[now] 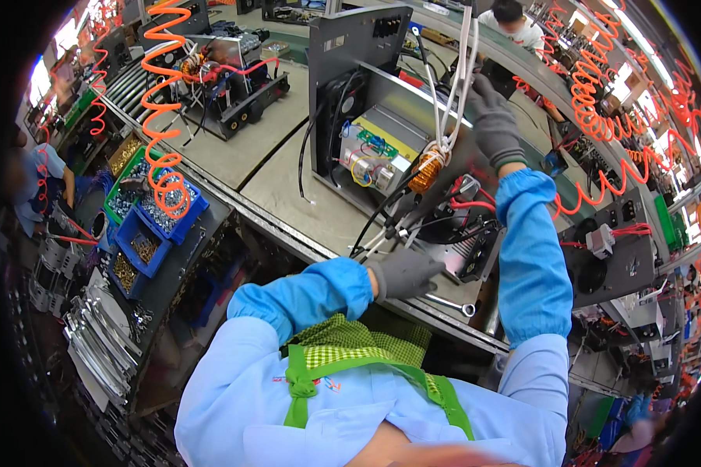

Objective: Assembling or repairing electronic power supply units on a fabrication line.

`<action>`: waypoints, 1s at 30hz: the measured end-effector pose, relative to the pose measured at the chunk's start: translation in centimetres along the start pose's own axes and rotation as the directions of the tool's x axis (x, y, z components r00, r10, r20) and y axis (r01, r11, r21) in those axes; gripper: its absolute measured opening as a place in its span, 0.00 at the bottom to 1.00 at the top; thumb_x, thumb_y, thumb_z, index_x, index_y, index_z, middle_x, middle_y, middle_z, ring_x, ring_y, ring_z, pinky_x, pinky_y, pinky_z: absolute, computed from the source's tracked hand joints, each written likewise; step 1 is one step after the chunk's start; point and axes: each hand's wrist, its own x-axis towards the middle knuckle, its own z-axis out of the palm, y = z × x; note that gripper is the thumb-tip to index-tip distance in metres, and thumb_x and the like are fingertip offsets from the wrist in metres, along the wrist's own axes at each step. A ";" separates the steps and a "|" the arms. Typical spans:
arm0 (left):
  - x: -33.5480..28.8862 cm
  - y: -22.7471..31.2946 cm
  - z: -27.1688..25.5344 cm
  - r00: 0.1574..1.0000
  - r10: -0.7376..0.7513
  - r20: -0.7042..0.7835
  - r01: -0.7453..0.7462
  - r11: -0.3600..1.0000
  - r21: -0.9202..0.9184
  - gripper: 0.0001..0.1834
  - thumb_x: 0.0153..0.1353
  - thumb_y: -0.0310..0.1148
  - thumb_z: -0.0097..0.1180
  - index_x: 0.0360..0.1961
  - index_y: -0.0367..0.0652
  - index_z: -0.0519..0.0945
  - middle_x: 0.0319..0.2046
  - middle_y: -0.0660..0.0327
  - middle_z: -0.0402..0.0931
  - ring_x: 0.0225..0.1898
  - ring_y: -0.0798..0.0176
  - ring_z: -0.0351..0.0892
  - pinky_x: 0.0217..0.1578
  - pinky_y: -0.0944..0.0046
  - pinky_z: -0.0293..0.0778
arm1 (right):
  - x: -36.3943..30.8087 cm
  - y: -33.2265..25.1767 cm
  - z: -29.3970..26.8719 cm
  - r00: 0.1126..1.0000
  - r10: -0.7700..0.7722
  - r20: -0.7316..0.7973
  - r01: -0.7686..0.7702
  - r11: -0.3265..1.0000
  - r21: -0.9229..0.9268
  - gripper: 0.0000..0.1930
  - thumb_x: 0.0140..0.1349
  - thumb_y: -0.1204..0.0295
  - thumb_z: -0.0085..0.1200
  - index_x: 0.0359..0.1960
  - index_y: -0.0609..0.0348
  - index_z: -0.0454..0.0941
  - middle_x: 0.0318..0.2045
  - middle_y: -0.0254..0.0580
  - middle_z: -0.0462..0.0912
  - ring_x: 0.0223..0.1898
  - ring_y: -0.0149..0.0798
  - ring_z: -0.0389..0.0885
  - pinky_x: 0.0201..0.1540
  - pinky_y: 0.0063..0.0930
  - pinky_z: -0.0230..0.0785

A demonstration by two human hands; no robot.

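Observation:
My right hand (pixel 494 123), in a dark grey glove, reaches to the far side of an opened machine chassis. Its fingers are stretched out beside upright white cables (pixel 450 97); whether they touch is unclear. The chassis has a grey panel (pixel 360 47), a green circuit board (pixel 375 140) and a copper-wound coil (pixel 426 171). My left hand (pixel 407 274), gloved alike, is at the near bench edge below the black and white leads. Its fingers are curled in, and what they hold is hidden. A metal wrench (pixel 453 304) lies against or just under its fingertips.
Another chassis (pixel 237 97) stands on the bench to the left. Blue bins (pixel 142 243) of small fasteners and metal strips (pixel 101 338) are at my left. Orange coiled hoses (pixel 163 93) hang overhead. A dark panel (pixel 611 249) stands at right. A co-worker (pixel 514 27) is across the bench.

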 end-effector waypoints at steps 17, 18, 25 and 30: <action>14.4 -2.3 -11.9 0.580 0.202 -0.789 -0.104 0.979 0.174 0.36 0.45 0.36 0.61 0.57 0.44 0.64 0.51 0.47 0.65 0.53 0.43 0.66 0.54 0.51 0.66 | -7.0 10.5 -12.7 0.989 0.031 0.144 0.013 0.957 -0.290 0.09 0.58 0.62 0.51 0.36 0.50 0.76 0.27 0.41 0.79 0.32 0.47 0.78 0.35 0.42 0.65; 16.1 -3.8 -11.8 0.531 0.217 -0.819 -0.019 0.969 0.245 0.36 0.45 0.37 0.61 0.58 0.45 0.64 0.51 0.47 0.65 0.55 0.43 0.65 0.56 0.51 0.63 | -9.5 11.1 -13.2 0.993 -0.025 0.111 0.040 0.990 -0.134 0.10 0.61 0.61 0.50 0.36 0.52 0.75 0.24 0.43 0.79 0.27 0.48 0.77 0.30 0.40 0.66; 15.1 -6.4 -13.0 0.939 0.093 -0.331 0.062 0.900 0.431 0.20 0.55 0.38 0.53 0.51 0.58 0.70 0.30 0.58 0.79 0.32 0.50 0.80 0.44 0.52 0.70 | -23.3 -0.5 -14.1 0.518 0.013 0.855 -0.729 -0.516 0.449 0.18 0.65 0.54 0.46 0.37 0.59 0.72 0.16 0.26 0.60 0.15 0.22 0.56 0.17 0.18 0.49; 13.7 -5.9 -12.4 0.934 0.247 -0.259 -0.087 0.859 0.505 0.15 0.56 0.40 0.53 0.46 0.56 0.73 0.32 0.62 0.77 0.39 0.54 0.78 0.39 0.53 0.71 | -28.9 -5.7 -7.5 0.539 -0.176 0.824 -0.603 -0.764 0.231 0.16 0.66 0.55 0.45 0.34 0.54 0.71 0.18 0.26 0.63 0.16 0.23 0.57 0.16 0.15 0.48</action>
